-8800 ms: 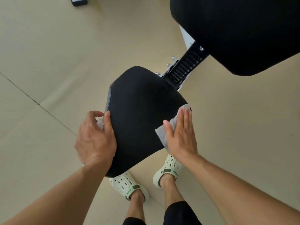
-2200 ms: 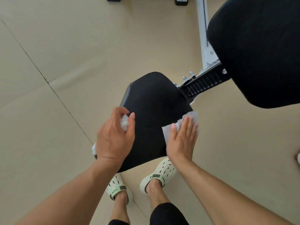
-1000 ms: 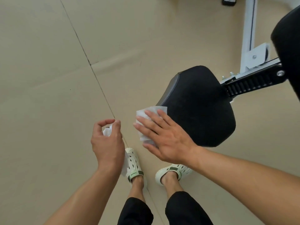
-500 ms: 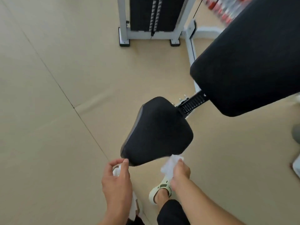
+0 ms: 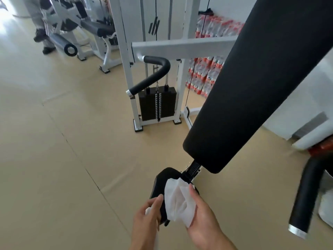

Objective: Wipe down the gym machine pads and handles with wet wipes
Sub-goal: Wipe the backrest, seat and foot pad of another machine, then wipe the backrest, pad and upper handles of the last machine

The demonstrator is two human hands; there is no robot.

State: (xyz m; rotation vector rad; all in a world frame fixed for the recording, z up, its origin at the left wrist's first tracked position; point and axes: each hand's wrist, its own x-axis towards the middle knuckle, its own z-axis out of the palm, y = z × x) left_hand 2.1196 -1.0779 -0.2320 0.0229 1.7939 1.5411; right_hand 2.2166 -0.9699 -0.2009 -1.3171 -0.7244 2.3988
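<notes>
The black seat pad point(image 5: 160, 183) lies low in the view, mostly hidden behind my hands. My right hand point(image 5: 203, 216) holds a spread white wet wipe point(image 5: 177, 199) above the seat. My left hand point(image 5: 146, 218) pinches a small crumpled wipe point(image 5: 148, 210) beside the seat's left edge. The long black back pad point(image 5: 257, 83) rises steeply at the right. One black foam handle point(image 5: 153, 74) juts from the white frame at centre. Another black handle point(image 5: 304, 197) hangs at the right.
A white weight stack frame point(image 5: 156, 103) stands behind the seat on the beige floor point(image 5: 54, 159). Other gym machines point(image 5: 86, 31) and a person's legs point(image 5: 42, 24) are at the far left. Red-and-white packs point(image 5: 205, 73) are stacked by the wall.
My head has tilted up, so the room and handles come into view. Both hands have left the seat pad; the right hand has lifted its wipe, spread out, above the seat.
</notes>
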